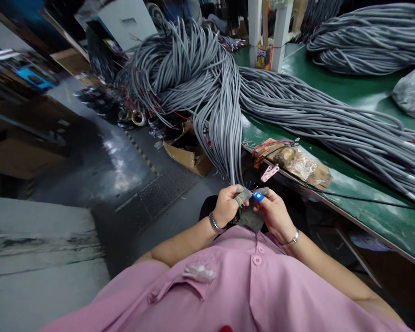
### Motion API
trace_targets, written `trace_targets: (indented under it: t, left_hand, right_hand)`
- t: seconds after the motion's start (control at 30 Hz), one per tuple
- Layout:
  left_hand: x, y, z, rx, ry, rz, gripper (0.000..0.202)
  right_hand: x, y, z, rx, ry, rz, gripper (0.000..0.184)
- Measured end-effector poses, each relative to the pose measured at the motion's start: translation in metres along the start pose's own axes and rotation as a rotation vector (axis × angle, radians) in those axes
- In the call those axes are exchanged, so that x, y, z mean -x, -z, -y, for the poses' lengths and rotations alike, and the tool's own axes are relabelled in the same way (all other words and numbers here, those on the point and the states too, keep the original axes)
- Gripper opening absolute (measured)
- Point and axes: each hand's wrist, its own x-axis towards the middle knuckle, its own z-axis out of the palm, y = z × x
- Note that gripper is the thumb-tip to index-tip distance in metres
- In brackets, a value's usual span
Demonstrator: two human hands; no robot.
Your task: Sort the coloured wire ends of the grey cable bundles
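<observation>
Close in front of my body, my left hand (230, 203) is closed, with grey finger cots on thumb and forefinger pinching the thin wires at a cable's end. My right hand (271, 210) meets it there, also pinched on thin coloured wires (249, 185); a blue cover with a pale spot is on its thumb and a grey cot on its forefinger. Which strand each hand grips is too small to tell. Just beyond the fingers, a hanging bundle of grey cables (226, 124) runs down from the bench to my hands.
More grey cables (311, 110) stretch along the green bench (363, 203). A taped wooden board (302, 166) and a pink clip (269, 173) sit at its near edge. A large cable coil (370, 37) lies at the back. An open cardboard box (186, 154) stands on the floor.
</observation>
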Motion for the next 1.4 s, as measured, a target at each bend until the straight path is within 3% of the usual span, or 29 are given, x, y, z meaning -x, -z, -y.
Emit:
trace_targets:
  t: [0.3,0.5,0.63,0.87,1.4]
  left_hand:
    - [-0.006,0.002,-0.007,0.206,0.040,-0.010,0.023]
    - [-0.019,0.005,-0.019,0.274,0.162,0.201,0.018]
    - [-0.029,0.001,-0.027,0.301,0.197,0.270,0.018]
    - [-0.040,-0.008,-0.030,0.344,0.262,0.281,0.018]
    - [-0.035,-0.013,-0.030,0.251,0.223,0.302,0.012]
  right_hand:
    - [-0.003,0.012,0.002,-0.057,-0.024,0.068,0.027]
    - [-0.030,0.023,0.023,-0.163,-0.058,0.000,0.053]
    - [-0.043,0.017,0.033,-0.153,-0.010,0.010,0.047]
    - [-0.047,0.009,0.030,-0.229,0.050,-0.014,0.038]
    - [-0.046,0.005,0.031,-0.206,0.098,-0.050,0.040]
